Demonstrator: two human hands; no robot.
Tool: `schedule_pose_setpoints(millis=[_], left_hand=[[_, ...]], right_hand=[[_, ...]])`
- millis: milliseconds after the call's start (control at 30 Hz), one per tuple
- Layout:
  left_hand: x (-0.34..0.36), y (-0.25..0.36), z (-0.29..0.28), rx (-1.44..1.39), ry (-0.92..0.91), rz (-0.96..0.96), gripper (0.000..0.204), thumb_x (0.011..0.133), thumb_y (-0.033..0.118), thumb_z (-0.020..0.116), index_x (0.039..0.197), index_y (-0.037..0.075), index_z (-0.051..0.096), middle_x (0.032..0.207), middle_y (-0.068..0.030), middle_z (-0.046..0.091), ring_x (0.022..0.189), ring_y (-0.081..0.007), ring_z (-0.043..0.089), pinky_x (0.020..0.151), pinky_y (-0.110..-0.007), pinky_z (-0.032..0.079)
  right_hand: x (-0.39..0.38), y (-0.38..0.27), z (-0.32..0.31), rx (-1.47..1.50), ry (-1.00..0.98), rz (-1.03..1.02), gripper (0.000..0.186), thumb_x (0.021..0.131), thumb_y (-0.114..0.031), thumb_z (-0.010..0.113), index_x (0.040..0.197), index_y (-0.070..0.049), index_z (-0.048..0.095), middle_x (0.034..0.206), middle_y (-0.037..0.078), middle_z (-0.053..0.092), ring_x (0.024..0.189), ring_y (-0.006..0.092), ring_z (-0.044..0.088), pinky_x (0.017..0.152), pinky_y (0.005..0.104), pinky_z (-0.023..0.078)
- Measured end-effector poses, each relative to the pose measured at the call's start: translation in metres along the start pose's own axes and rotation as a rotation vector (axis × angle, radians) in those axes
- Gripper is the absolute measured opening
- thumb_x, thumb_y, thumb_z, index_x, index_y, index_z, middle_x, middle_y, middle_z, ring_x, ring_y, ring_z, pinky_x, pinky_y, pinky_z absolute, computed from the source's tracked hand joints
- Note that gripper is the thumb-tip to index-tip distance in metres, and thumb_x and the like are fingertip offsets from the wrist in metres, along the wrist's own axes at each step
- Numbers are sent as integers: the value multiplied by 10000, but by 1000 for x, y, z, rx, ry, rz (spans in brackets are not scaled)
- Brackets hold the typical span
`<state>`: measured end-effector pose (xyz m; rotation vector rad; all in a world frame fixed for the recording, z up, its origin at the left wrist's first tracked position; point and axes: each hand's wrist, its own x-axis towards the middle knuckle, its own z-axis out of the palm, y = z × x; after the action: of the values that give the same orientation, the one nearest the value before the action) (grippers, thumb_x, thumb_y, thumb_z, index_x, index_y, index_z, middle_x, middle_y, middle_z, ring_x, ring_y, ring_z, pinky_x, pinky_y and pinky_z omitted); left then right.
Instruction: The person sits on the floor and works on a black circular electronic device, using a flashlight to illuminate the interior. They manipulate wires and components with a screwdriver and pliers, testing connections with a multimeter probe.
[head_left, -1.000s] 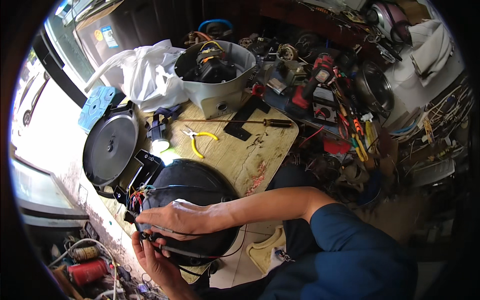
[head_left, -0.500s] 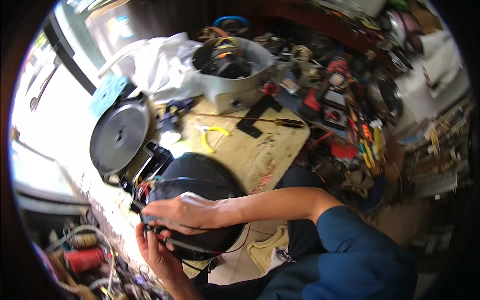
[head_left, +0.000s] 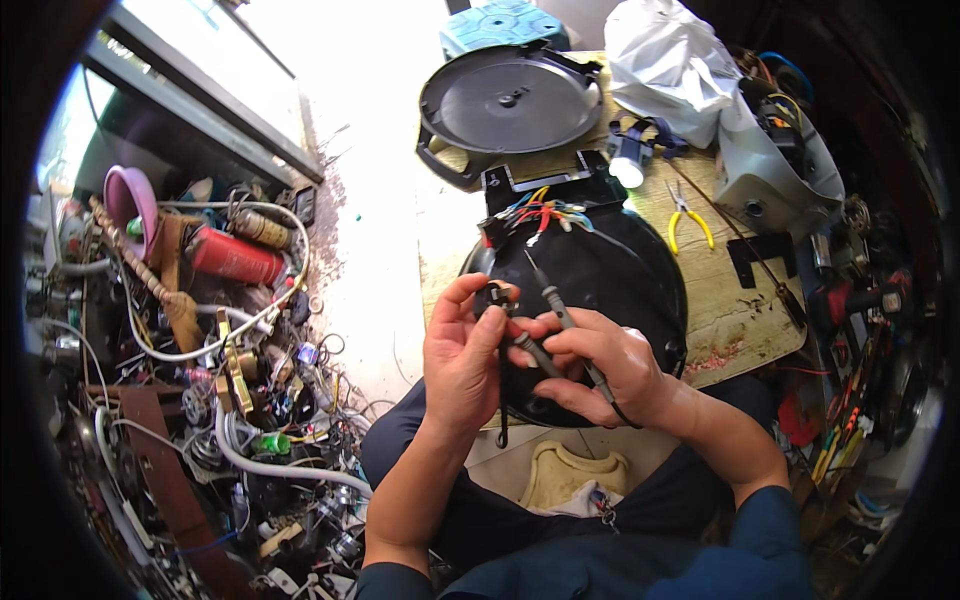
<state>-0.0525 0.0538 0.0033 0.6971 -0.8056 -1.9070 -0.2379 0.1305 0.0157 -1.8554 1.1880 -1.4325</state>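
In my left hand (head_left: 462, 355) is a small black plug (head_left: 498, 294), pinched between thumb and fingers, its black cord (head_left: 504, 400) hanging below. My right hand (head_left: 622, 368) is closed around two grey test probes. The longer-looking test probe (head_left: 566, 322) points up and away; the other test probe (head_left: 537, 352) angles toward the plug, its tip hidden by my fingers. Beneath both hands lies a round black appliance body (head_left: 630, 270). Loose coloured wires (head_left: 548, 215) spread from its far edge, beside a black hinge bracket (head_left: 550, 178).
A round black lid (head_left: 480, 105) rests beyond the appliance. On the wooden board (head_left: 735, 335) are a lit flashlight (head_left: 627, 165), yellow-handled pliers (head_left: 690, 218) and a long screwdriver (head_left: 790, 300). A grey tub (head_left: 775, 185) stands far right. Cluttered parts and a red cylinder (head_left: 236, 257) fill the left.
The view has swung left, so the bench appears further right. My hands have come from the appliance's left side to its near part, and the right arm no longer stretches across it.
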Motion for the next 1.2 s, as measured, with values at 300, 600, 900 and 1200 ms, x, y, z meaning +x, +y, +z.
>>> schedule_pose_setpoints(millis=[300,600,900,1200], left_hand=[[16,58,-54,105,21,54,451,1137,139,513,1515,-37,340,1408,-260,618,1049,-351,776,688,-313,692],[55,44,-116,547,196,45,380,1143,209,550,1429,-41,529,1218,-140,717,1010,-224,765,699,-244,572],[74,40,-133,409,219,-26,303,1118,195,600,1347,2,643,1210,-115,743,1031,-225,767,760,-262,587],[78,40,-133,396,202,-23,332,1104,206,631,1364,1,647,1233,-121,744,1047,-220,759,802,-269,579]], right_hand=[[-12,1,-7,-36,103,40,400,840,20,866,1164,3,633,1258,233,706,757,122,719,645,245,582],[-22,0,-1,-44,35,27,402,842,41,853,1168,-4,620,1271,230,697,765,131,719,650,257,587],[-15,2,-2,-111,3,-38,384,839,52,849,1150,-15,634,1184,213,725,725,153,674,653,284,570],[-17,6,-5,-124,-35,-41,366,835,67,842,1140,-15,658,1163,192,729,725,160,660,669,286,565]])
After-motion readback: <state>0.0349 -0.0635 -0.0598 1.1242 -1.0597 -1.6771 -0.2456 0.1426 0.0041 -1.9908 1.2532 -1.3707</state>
